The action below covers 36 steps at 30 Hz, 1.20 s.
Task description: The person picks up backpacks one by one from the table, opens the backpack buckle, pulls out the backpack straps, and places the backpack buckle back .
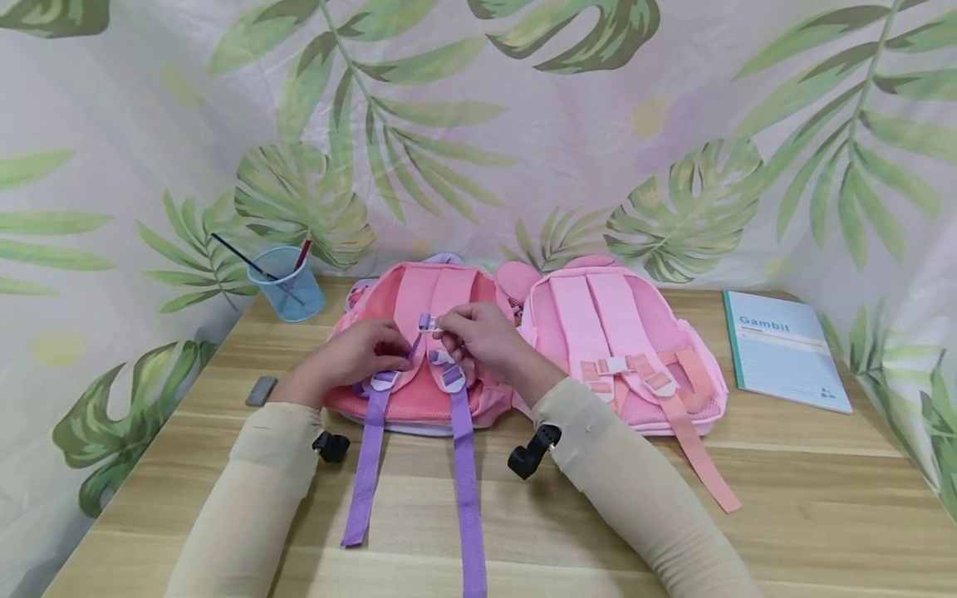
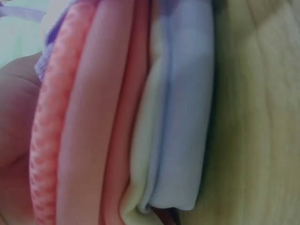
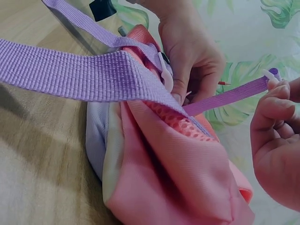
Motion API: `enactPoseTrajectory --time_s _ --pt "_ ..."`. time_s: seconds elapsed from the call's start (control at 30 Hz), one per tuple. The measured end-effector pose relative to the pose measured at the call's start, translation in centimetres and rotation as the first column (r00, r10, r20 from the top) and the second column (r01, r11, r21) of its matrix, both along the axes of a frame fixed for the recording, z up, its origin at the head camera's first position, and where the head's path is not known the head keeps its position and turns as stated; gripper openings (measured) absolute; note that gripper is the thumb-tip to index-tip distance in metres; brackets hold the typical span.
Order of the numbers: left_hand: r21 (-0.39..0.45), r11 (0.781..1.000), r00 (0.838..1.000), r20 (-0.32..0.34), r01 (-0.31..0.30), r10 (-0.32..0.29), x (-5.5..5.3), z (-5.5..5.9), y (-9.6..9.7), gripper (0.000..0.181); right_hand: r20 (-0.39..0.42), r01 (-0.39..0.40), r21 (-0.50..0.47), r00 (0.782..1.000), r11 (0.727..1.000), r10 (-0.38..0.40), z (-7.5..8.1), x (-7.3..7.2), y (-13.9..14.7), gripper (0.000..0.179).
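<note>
A coral-pink backpack (image 1: 419, 295) lies on the table with its straps upward. My right hand (image 1: 482, 336) pinches a white plastic buckle (image 1: 429, 323) at the end of a short purple strap, lifted above the backpack. In the right wrist view that short strap (image 3: 229, 97) runs taut from the buckle down toward my left hand (image 3: 194, 56). The left thumb and fingers pinch around its lower end, beside the left adjuster (image 1: 385, 380). Another white buckle part (image 1: 439, 357) sits on the right shoulder strap. Two long purple webbing straps (image 1: 465, 490) hang toward the front edge.
A lighter pink backpack (image 1: 553, 307) with orange straps lies right beside the first. At the far right is a notebook (image 1: 785, 349). A blue mesh pen cup (image 1: 292, 295) stands at the back left, and a small grey eraser-like block (image 1: 261, 391) lies left of the left wrist.
</note>
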State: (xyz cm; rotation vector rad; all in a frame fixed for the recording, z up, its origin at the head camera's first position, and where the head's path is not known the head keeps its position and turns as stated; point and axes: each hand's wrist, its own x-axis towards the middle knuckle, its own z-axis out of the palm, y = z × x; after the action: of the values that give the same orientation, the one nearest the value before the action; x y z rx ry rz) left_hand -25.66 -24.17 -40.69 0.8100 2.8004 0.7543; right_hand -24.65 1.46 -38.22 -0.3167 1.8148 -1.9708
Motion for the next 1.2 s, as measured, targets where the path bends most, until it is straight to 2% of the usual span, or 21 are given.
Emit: enactPoseTrajectory --time_s 0.33,0.83,1.03,1.2 --pt "-0.013 0.999 0.998 -0.044 0.035 -0.035 -0.1 -0.3 -0.3 0.012 0.011 0.047 -0.062 0.999 0.997 -0.046 0.2 0.2 0.6 0.023" --pt "-0.036 0.999 0.997 -0.065 0.030 -0.033 -0.2 -0.3 -0.1 0.015 0.027 0.103 -0.166 0.995 0.981 -0.100 -0.1 0.5 1.2 0.031" --pt "-0.037 0.999 0.999 -0.045 0.024 -0.026 -0.3 -0.4 -0.2 0.015 0.019 0.104 -0.173 0.995 0.979 -0.102 -0.2 0.6 1.3 0.032" --pt "-0.030 0.999 0.999 -0.042 0.021 -0.023 -0.2 -0.4 -0.3 0.016 0.024 0.114 -0.133 0.993 0.984 -0.112 -0.2 0.5 1.9 0.030"
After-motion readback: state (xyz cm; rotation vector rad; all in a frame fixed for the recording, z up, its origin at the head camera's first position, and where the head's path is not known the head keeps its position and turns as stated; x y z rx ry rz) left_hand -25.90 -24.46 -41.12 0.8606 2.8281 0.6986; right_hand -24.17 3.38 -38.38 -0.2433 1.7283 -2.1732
